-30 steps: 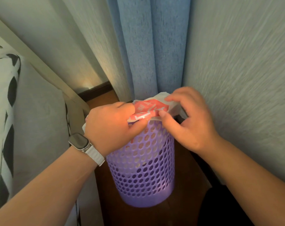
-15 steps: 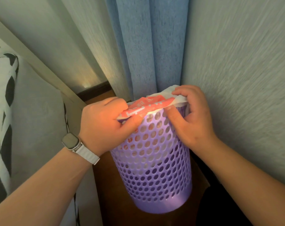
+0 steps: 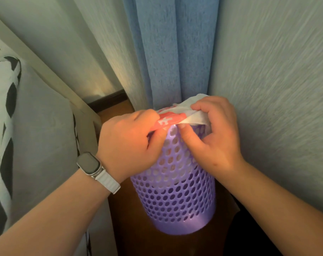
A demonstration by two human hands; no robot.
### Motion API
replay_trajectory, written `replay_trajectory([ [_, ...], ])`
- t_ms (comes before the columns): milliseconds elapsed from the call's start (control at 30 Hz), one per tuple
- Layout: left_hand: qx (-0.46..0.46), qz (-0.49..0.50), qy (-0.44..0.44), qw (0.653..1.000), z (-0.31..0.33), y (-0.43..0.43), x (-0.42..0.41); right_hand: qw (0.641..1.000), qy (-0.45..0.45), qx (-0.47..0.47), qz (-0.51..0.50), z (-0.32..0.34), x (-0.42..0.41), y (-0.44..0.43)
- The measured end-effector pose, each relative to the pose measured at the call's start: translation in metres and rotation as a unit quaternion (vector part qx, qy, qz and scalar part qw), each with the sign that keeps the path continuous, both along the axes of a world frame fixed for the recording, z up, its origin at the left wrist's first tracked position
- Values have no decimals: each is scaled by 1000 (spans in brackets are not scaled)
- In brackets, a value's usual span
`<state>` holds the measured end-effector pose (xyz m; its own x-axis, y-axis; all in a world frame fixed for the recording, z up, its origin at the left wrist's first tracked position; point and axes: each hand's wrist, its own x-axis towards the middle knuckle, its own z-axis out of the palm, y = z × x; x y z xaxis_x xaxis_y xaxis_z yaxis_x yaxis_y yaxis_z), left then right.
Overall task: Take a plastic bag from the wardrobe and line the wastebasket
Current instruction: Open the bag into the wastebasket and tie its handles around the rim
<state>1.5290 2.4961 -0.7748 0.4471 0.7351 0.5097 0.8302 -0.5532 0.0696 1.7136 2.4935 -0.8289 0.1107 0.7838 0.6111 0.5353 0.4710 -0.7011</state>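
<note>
Plastic bag (image 3: 191,115), white with red print, already out of wardrobe, stretched across top of purple wastebasket (image 3: 177,193). Pinched at red end by left hand (image 3: 127,143), fingers curled round it. Pinched at white end by right hand (image 3: 216,137), thumb under, fingers over. Wastebasket upright on wooden floor (image 3: 131,228), near blue curtain (image 3: 171,52). Fetching looks done, lining under way. Probably left: spreading mouth, pushing bag down, folding edge over rim. Amount of bag already inside: cannot tell.
</note>
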Motion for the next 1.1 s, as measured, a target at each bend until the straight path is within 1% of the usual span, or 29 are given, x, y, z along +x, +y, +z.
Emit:
replay_trajectory([
  [100, -2, 42, -6, 999, 0, 6, -8, 1000, 5, 12, 0, -5, 4, 3],
  [167, -8, 68, -24, 997, 2, 9, -11, 1000, 4, 15, 22, -7, 5, 4],
  [300, -9, 73, -57, 996, 4, 8, -10, 997, 9, 28, 69, -6, 3, 2],
  [367, -14, 69, -63, 995, 5, 7, -7, 998, 16, 26, 55, -5, 3, 0],
  [533, 7, 95, -62, 993, 1, 7, 0, 999, 26, 4, -22, 0, 4, -1],
  [600, 29, 80, -57, 995, 0, 7, 1, 999, 30, -5, -30, 3, 4, -1],
  [700, 35, 35, -62, 997, 1, 5, 1, 999, 28, -15, 7, 3, 4, -1],
  [833, 39, -10, -63, 997, 1, 6, -5, 1000, 14, 17, 23, 4, 2, 0],
  [967, 70, -22, 1, 997, 5, 0, 5, 1000, 2, 6, 4, 6, -2, -3],
  [1033, 56, -33, 10, 998, 6, -5, 11, 1000, -6, 3, -3, 7, -5, -5],
  [1100, 26, -43, -7, 999, 5, -6, 11, 1000, -6, -2, -5, 7, -7, -5],
])
